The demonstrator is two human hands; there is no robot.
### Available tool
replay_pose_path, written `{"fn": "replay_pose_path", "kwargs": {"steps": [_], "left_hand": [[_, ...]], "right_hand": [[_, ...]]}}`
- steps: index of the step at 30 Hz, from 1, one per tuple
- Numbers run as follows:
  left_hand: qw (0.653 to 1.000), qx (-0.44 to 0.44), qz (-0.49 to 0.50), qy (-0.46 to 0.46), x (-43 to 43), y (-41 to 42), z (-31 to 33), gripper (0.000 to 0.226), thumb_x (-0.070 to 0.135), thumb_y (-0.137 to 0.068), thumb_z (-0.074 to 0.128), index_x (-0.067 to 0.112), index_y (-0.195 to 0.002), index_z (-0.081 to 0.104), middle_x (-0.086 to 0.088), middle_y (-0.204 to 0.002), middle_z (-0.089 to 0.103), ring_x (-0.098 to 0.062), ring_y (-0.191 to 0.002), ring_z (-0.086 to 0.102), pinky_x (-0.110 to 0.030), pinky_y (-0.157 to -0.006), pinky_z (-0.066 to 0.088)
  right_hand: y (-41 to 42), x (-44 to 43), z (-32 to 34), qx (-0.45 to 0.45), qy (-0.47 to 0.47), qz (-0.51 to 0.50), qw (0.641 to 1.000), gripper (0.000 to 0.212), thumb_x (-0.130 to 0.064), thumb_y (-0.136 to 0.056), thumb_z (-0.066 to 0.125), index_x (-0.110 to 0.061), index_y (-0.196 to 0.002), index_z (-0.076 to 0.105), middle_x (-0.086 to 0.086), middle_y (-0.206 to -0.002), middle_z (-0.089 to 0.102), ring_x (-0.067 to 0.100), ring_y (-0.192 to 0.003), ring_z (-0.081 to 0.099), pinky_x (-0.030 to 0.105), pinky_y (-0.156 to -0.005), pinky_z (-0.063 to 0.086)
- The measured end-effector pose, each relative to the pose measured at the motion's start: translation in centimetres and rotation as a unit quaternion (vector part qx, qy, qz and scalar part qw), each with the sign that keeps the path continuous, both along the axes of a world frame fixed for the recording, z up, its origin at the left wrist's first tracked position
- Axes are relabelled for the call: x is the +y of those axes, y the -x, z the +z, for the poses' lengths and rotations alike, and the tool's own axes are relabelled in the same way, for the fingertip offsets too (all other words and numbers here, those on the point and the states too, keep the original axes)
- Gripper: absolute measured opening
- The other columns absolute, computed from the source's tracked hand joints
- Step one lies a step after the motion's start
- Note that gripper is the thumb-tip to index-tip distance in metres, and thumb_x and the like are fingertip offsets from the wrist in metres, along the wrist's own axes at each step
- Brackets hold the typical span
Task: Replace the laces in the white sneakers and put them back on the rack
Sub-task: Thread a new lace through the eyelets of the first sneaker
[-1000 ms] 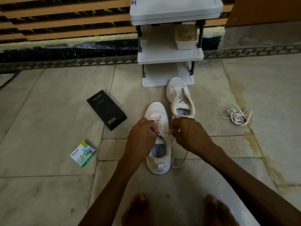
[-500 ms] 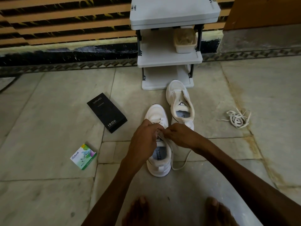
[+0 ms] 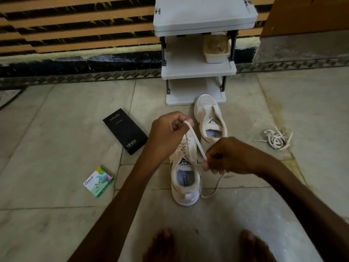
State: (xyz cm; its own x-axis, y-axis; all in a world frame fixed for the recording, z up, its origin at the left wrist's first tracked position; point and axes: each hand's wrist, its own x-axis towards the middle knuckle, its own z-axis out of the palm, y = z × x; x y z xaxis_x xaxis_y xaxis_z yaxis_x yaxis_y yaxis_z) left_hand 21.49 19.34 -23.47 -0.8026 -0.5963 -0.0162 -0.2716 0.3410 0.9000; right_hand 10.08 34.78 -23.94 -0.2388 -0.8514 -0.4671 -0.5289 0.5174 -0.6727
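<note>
Bare feet (image 3: 162,244) rest on the stone floor (image 3: 56,205) at the near edge. Both forearms extend forward over the near white sneaker (image 3: 186,186), which stands upright on the floor, heel toward the person. An Odonil box (image 3: 98,182) lies well to its left.

The right grip (image 3: 230,156) sits low, just right of the sneaker's tongue, with its fingers curled and clamped on the white lace (image 3: 196,142). The left grip (image 3: 168,133) is raised over the toe area and pinches the same lace. The lace runs taut on a diagonal between the two grips. Its free end hangs below the right grip and loops on the floor beside the heel.

Farther out:
- A black vivo box (image 3: 125,131) lies to the left.
- A loose lace bundle (image 3: 276,138) lies to the right.
- The second white sneaker (image 3: 209,114) stands with its toe at the base of the white shoe rack (image 3: 198,69).
- A plastic container (image 3: 216,48) sits on the rack's middle shelf
</note>
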Motion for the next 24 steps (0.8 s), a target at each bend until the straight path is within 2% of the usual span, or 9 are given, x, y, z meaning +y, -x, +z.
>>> {"fn": "replay_pose_path", "kwargs": {"steps": [2,5,8,10,12,15,17,19,24], "left_hand": [[1.0,0.001,-0.001,0.005,0.1,0.2,0.0,0.01,0.018,-0.091,0.062,0.021,-0.088,0.07,0.005,-0.078,0.069,0.002,-0.065,0.06,-0.014,-0.062,0.05],[1.0,0.009,0.019,-0.019,0.1,-0.1,-0.3,0.015,0.014,-0.092,0.06,0.024,-0.085,0.07,0.004,-0.075,0.067,-0.003,-0.063,0.062,-0.02,-0.062,0.054],[0.998,0.016,0.034,-0.047,-0.2,-0.5,-0.5,0.018,0.012,-0.092,0.06,0.025,-0.085,0.07,-0.002,-0.077,0.069,-0.013,-0.066,0.066,-0.026,-0.065,0.058],[0.997,0.012,0.038,-0.067,-0.4,-0.5,-0.6,0.015,0.011,-0.093,0.06,0.022,-0.092,0.07,-0.004,-0.082,0.07,-0.015,-0.07,0.069,-0.03,-0.07,0.059],[0.996,0.008,0.039,-0.084,-0.7,-0.6,-0.9,0.015,0.011,-0.093,0.06,0.018,-0.105,0.065,-0.003,-0.087,0.07,-0.015,-0.074,0.07,-0.033,-0.073,0.059],[0.997,-0.072,0.018,-0.017,-1.3,-1.3,-1.8,0.023,0.019,-0.091,0.063,0.023,-0.113,0.056,0.002,-0.094,0.067,-0.013,-0.078,0.069,-0.031,-0.073,0.058],[0.978,-0.186,-0.015,0.088,-1.3,-2.1,-2.9,0.016,0.026,-0.089,0.066,0.025,-0.103,0.059,0.005,-0.096,0.065,-0.01,-0.083,0.064,-0.025,-0.071,0.054],[0.952,-0.266,-0.038,0.144,-0.7,-2.9,-4.2,0.01,0.032,-0.086,0.067,0.026,-0.091,0.062,0.006,-0.093,0.067,-0.01,-0.082,0.063,-0.021,-0.066,0.048],[0.954,-0.26,-0.005,0.152,0.9,-4.6,-6.6,0.014,0.029,-0.081,0.074,0.026,-0.081,0.06,0.007,-0.078,0.066,-0.008,-0.074,0.063,-0.018,-0.065,0.048]], "right_hand": [[-0.4,-0.2,-1.6,-0.011,-0.042,0.038,0.998,0.013,-0.018,-0.09,0.065,-0.009,-0.086,0.073,0.005,-0.075,0.073,0.016,-0.067,0.07,0.024,-0.065,0.057],[-1.1,-0.4,-3.8,-0.002,-0.116,0.072,0.991,0.009,-0.014,-0.09,0.065,-0.012,-0.085,0.073,0.006,-0.077,0.074,0.011,-0.064,0.069,0.018,-0.061,0.055],[-1.6,-0.5,-4.9,-0.001,-0.153,0.081,0.985,0.012,-0.012,-0.09,0.065,-0.004,-0.09,0.074,0.01,-0.081,0.074,0.012,-0.065,0.07,0.021,-0.065,0.057],[-1.7,-0.6,-4.6,-0.042,-0.103,0.051,0.993,0.012,-0.01,-0.09,0.064,-0.002,-0.091,0.073,0.01,-0.081,0.074,0.016,-0.07,0.072,0.023,-0.067,0.059],[-1.8,-0.9,-3.7,-0.126,-0.002,-0.043,0.991,0.011,-0.005,-0.09,0.063,0.0,-0.09,0.072,0.011,-0.081,0.074,0.018,-0.071,0.073,0.022,-0.066,0.058],[-2.5,-1.7,-3.0,-0.208,0.101,-0.224,0.947,0.007,0.0,-0.087,0.064,0.0,-0.088,0.072,0.014,-0.081,0.074,0.023,-0.075,0.073,0.021,-0.063,0.057],[-3.4,-2.1,-3.8,-0.178,0.115,-0.292,0.933,0.006,-0.002,-0.085,0.069,-0.006,-0.087,0.073,0.013,-0.082,0.074,0.019,-0.075,0.073,0.023,-0.065,0.059],[-4.1,-2.3,-5.3,-0.076,0.113,-0.292,0.947,0.006,-0.01,-0.082,0.074,-0.015,-0.086,0.072,0.005,-0.083,0.075,0.012,-0.076,0.072,0.027,-0.072,0.06],[-6.5,-2.5,-7.8,0.04,0.15,-0.305,0.939,0.009,-0.023,-0.083,0.075,-0.014,-0.084,0.074,-0.002,-0.073,0.072,0.004,-0.063,0.067,0.021,-0.064,0.057]]}}
